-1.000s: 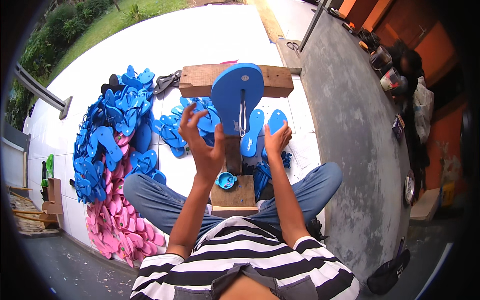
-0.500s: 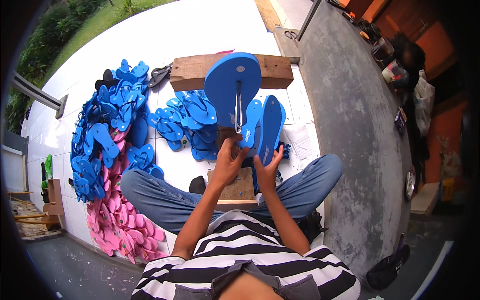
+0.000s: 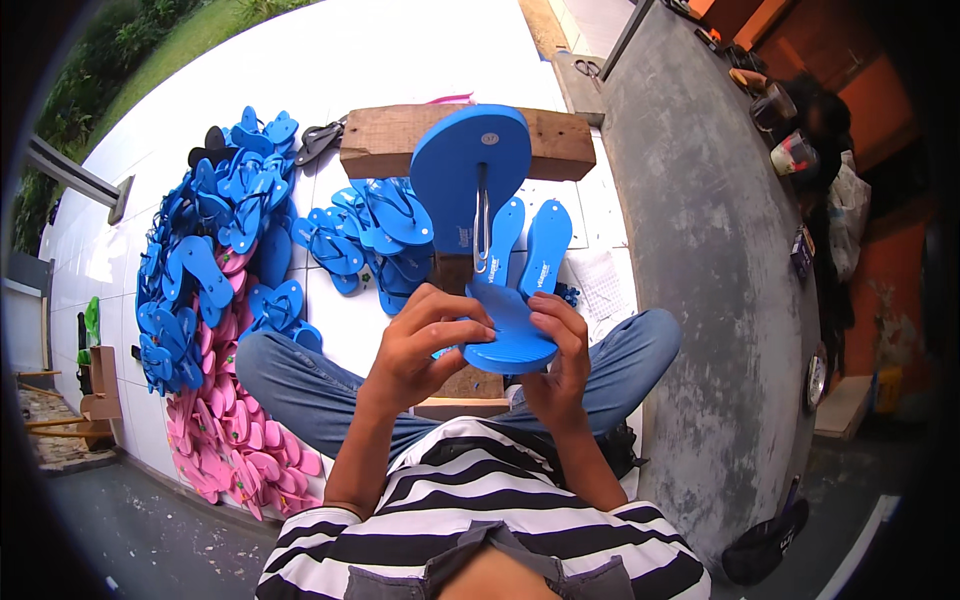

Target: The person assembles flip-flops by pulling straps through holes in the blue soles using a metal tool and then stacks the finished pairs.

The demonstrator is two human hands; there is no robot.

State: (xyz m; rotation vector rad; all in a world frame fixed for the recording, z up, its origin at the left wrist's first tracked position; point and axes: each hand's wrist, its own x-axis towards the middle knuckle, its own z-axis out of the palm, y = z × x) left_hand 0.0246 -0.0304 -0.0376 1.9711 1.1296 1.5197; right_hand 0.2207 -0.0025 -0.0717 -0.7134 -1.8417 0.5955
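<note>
A blue flip-flop sole (image 3: 515,340) is tilted in front of me, its ridged end toward my body. My right hand (image 3: 560,365) grips its right edge, fingers on top and thumb beneath. At its left edge my left hand (image 3: 425,340) is closed, fingertips pressed to the sole; whatever else is in the pinch is hidden. Just beyond stands another blue sole (image 3: 465,150), with a long looped metal tool (image 3: 482,225) running out from its middle. This sole rests against a wooden beam (image 3: 375,142).
Two blue soles (image 3: 547,245) lie behind my hands. Blue flip-flops (image 3: 395,215) are piled left of the beam, with a larger blue heap (image 3: 205,270) and pink flip-flops (image 3: 235,430) farther left. A paper sheet (image 3: 597,285) lies at right, beside a grey ledge (image 3: 700,250).
One of the blue soles behind has been lifted toward me and is now between both hands. My left hand has drawn back and closed at its edge.
</note>
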